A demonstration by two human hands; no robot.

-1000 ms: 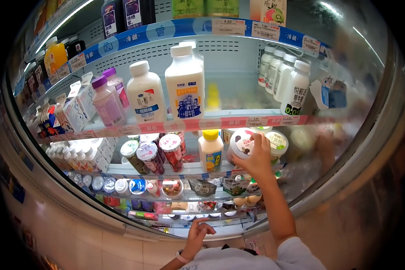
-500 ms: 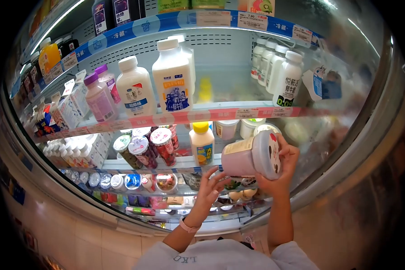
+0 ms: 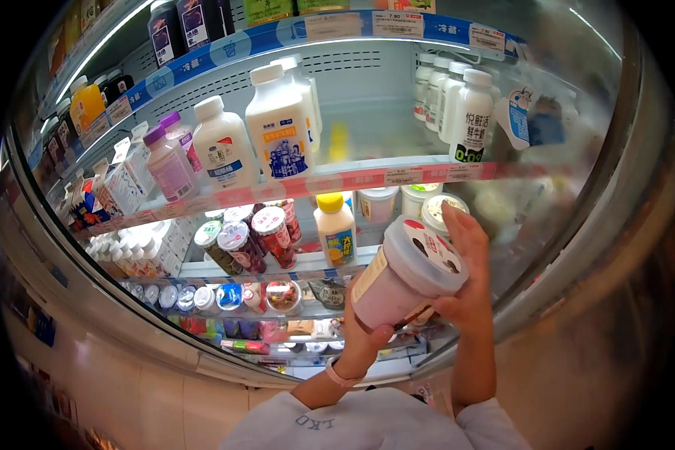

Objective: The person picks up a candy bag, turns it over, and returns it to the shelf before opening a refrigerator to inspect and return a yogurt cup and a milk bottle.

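Observation:
A tub (image 3: 388, 296) with pinkish contents, a pale label on its side and a clear lid (image 3: 427, 255) is held tilted in front of the fridge shelves. My left hand (image 3: 364, 341), a pink band on its wrist, wraps the lower left of the tub, thumb across its front. On the other side my right hand (image 3: 469, 277) grips it near the lid, thumb by the rim and fingers stretched up behind. Just beyond stand more lidded tubs (image 3: 444, 210), one partly covered by my fingers, and a yellow-capped bottle (image 3: 335, 232).
White milk bottles (image 3: 277, 124) and purple-capped bottles (image 3: 169, 165) line the shelf above. Fruit-coloured cups (image 3: 274, 232) stand to the left, with small tubs (image 3: 229, 298) lower down. A transparent door or curtain edge (image 3: 555, 225) curves along the right.
The tub has turned from lying sideways to more upright, its lid now facing up, and has come lower. My left hand has moved from just beside it to gripping its lower part.

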